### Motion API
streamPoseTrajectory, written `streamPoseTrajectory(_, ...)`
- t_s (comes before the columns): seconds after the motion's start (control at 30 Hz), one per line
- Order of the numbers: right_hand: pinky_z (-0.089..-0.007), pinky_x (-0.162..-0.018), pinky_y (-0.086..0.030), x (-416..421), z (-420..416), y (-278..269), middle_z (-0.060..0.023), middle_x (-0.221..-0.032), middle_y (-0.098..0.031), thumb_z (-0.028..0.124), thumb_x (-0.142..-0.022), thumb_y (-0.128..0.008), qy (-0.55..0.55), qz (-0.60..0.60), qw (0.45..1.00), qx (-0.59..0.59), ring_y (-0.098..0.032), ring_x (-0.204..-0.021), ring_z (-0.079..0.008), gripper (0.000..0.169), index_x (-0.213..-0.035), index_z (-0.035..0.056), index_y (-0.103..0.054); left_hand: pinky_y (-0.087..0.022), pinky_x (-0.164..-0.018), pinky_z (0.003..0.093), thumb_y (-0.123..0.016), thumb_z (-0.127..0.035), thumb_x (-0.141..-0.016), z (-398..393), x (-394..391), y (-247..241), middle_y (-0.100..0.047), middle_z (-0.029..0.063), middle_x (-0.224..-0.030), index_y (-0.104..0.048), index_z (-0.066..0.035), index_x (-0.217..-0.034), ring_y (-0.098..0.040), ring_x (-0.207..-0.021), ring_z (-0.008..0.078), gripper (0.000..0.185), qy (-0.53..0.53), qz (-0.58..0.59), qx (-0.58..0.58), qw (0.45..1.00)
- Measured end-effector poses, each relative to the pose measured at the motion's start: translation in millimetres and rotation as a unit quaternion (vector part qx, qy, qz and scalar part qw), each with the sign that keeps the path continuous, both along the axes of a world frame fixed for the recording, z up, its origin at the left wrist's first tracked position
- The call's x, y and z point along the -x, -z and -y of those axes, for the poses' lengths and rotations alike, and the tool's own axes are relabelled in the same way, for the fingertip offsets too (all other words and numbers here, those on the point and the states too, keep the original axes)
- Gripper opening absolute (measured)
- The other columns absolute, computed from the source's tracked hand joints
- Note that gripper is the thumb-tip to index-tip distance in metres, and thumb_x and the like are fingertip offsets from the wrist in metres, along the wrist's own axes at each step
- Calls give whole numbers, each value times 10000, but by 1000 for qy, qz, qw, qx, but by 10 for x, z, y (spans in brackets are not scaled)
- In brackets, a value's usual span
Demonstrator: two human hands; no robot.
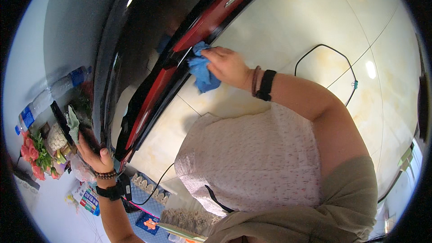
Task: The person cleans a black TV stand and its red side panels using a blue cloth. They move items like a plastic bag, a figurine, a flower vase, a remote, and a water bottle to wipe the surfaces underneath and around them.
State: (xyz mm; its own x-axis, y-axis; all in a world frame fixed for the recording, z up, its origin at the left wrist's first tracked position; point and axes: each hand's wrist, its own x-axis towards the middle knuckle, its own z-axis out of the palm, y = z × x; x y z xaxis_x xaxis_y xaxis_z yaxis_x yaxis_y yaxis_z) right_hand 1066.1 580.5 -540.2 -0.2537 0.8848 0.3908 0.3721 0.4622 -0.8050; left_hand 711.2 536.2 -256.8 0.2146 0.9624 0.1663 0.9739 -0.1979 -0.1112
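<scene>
My right hand (227, 65) grips a crumpled blue cloth (202, 71), pressed against the edge of a glossy black cabinet with red drawer fronts (155, 91) and silver handles. Part of the cloth hangs over the tiled floor. At the lower left, my left hand (92, 155) lies against the dark cabinet's end, its fingers stretched out and thumb apart. A crumpled pale green piece (72, 125) shows at its fingertips; whether the fingers hold it cannot be told. Both wrists carry dark bands and bracelets.
Beyond my left hand are a plastic bottle with a blue label (28, 114), pink flowers (30, 150) and a printed package (87, 199). A black cable (341, 52) loops over the tiles at right. Lace-edged blue quilted fabric (145, 180) lies below the cabinet's end.
</scene>
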Motion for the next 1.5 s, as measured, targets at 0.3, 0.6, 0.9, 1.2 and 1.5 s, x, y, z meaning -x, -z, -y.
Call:
streamPoseTrajectory(0.3,-442,-620,-500,751,-108,-55,-138,-921,-647,129,-795,-554,-59,82,993,54,-646,-684,-313,364,-1148,58,-500,-377,-956,452,-412,-713,-808,1,-67,-4,-461,287,-1232,-409,74,-1309,-477,-1137,432,933,2,16,12,1000)
streamPoseTrajectory(0.6,-393,-517,-481,627,-245,3,-74,-736,-650,117,-729,-572,-40,308,942,-127,-631,-607,-240,210,-923,43,-603,-385,-961,423,-435,-703,-812,5,-47,31,-468,260,-1237,-409,72,-1309,-488,-1143,406,921,1,45,8,999)
streamPoseTrajectory(0.9,-319,-613,-530,647,-224,-144,-115,-877,-671,122,-792,-524,-120,346,925,-104,-663,-714,-209,376,-1150,11,-554,-392,-946,435,-433,-705,-809,-16,-93,-15,-473,278,-1223,-419,72,-1305,-495,-1130,413,922,8,25,14,1000)
streamPoseTrajectory(1.2,-342,-579,-515,336,-247,-494,-83,-887,-658,128,-764,-552,-170,475,863,-18,-644,-656,-196,362,-1108,19,-568,-380,-962,432,-442,-704,-806,54,-19,-47,-487,279,-1216,-432,64,-1299,-489,-1141,415,913,-4,20,14,1000)
streamPoseTrajectory(1.5,-371,-649,-511,508,-101,136,-157,-1039,-648,122,-777,-529,-30,357,910,-207,-636,-722,-227,360,-1121,35,-584,-391,-925,446,-429,-692,-815,-59,-124,-10,-499,274,-1173,-431,56,-1300,-505,-1080,420,891,27,12,15,999)
